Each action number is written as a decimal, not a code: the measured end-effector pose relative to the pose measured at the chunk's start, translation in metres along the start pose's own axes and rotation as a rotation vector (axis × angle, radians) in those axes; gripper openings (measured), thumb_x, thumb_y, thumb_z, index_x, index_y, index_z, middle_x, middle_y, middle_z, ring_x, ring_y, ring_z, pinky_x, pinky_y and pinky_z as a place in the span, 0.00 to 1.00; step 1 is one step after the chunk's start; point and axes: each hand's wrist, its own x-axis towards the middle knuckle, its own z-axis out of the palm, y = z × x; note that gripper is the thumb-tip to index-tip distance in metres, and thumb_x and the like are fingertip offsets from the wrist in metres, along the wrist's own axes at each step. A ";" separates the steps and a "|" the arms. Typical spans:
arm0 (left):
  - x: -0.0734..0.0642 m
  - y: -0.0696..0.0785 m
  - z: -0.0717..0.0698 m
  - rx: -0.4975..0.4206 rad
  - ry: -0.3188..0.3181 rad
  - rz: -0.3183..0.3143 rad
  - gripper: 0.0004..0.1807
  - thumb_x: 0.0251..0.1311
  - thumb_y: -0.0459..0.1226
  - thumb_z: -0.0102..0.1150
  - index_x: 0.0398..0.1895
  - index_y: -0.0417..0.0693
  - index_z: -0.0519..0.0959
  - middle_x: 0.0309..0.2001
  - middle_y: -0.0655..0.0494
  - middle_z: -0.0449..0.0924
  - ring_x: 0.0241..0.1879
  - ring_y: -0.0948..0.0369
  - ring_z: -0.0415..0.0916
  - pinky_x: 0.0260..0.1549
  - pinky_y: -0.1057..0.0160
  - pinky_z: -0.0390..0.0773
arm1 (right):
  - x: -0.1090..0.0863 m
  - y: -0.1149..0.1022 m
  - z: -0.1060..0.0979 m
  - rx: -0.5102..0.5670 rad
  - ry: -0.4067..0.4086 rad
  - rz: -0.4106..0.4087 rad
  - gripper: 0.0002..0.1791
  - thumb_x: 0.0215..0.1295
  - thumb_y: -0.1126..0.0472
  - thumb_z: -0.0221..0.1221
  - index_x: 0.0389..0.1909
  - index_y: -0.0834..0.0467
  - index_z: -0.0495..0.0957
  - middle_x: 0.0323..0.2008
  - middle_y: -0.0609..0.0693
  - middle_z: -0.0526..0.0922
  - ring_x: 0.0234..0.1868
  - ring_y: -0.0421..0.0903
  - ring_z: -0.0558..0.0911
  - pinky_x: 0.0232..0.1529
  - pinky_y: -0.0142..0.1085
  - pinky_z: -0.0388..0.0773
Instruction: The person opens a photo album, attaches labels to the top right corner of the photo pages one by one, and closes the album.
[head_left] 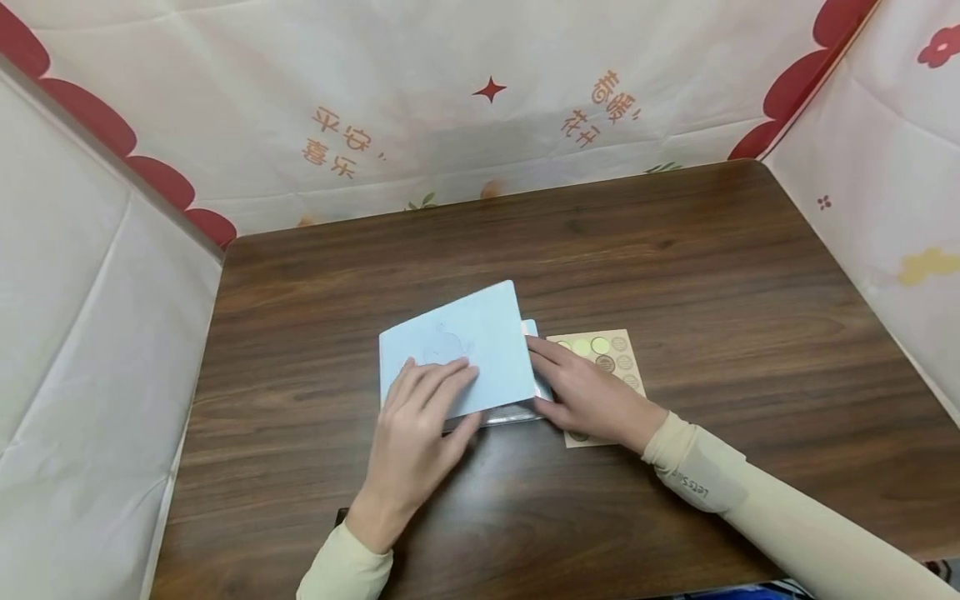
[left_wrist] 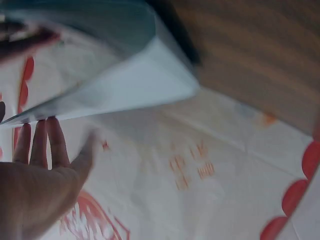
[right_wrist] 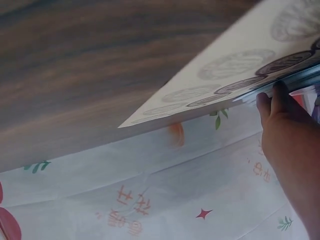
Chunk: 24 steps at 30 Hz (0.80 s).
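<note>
A light-blue booklet [head_left: 480,333] with a faint line drawing on its cover lies on the table, the cover raised at its right side. My left hand [head_left: 416,425] rests on the cover with fingers extended; in the left wrist view its fingertips touch the edge of the bent cover [left_wrist: 160,75]. At the booklet's right edge, my right hand [head_left: 592,396] touches the inner part below the raised cover, its fingertips partly hidden. Beneath that hand lies a beige sheet of round stickers [head_left: 626,354], some gold; the right wrist view shows the sheet [right_wrist: 200,90] close up.
The brown wood-grain table [head_left: 315,292] extends around the booklet. White printed cloth [head_left: 450,108] with red scallops walls off the back and both sides. Something blue [head_left: 738,593] shows below the table's front edge.
</note>
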 end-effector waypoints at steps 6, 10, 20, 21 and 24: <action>-0.003 -0.006 0.026 0.037 -0.117 0.017 0.27 0.60 0.44 0.82 0.61 0.51 0.85 0.67 0.52 0.84 0.66 0.51 0.78 0.70 0.29 0.74 | -0.006 0.010 -0.006 0.084 -0.014 0.056 0.32 0.68 0.63 0.69 0.73 0.63 0.76 0.74 0.61 0.77 0.72 0.58 0.81 0.68 0.52 0.83; -0.003 -0.010 0.030 0.081 -0.116 0.031 0.30 0.56 0.50 0.84 0.61 0.52 0.86 0.66 0.51 0.84 0.65 0.50 0.79 0.71 0.32 0.73 | -0.010 0.018 -0.017 0.106 0.096 0.127 0.26 0.75 0.69 0.60 0.72 0.68 0.76 0.74 0.67 0.76 0.73 0.63 0.80 0.69 0.55 0.81; -0.006 -0.017 0.034 0.132 -0.242 0.054 0.30 0.61 0.58 0.77 0.62 0.56 0.87 0.67 0.52 0.84 0.68 0.51 0.79 0.73 0.29 0.69 | -0.019 0.002 -0.013 -0.119 0.051 0.020 0.36 0.76 0.40 0.64 0.78 0.50 0.73 0.77 0.55 0.76 0.73 0.54 0.81 0.63 0.54 0.85; -0.007 -0.018 0.033 0.135 -0.252 0.050 0.29 0.63 0.58 0.76 0.63 0.56 0.87 0.67 0.52 0.84 0.69 0.51 0.79 0.74 0.28 0.68 | -0.019 0.000 -0.011 -0.148 0.037 0.014 0.36 0.75 0.38 0.64 0.78 0.49 0.74 0.76 0.54 0.77 0.72 0.54 0.81 0.61 0.54 0.86; -0.011 -0.021 0.028 0.144 -0.258 0.020 0.27 0.67 0.57 0.73 0.63 0.57 0.87 0.68 0.51 0.83 0.70 0.49 0.77 0.74 0.24 0.65 | -0.019 -0.002 -0.006 -0.197 0.012 0.008 0.37 0.74 0.35 0.64 0.77 0.48 0.75 0.77 0.54 0.77 0.72 0.53 0.81 0.58 0.55 0.86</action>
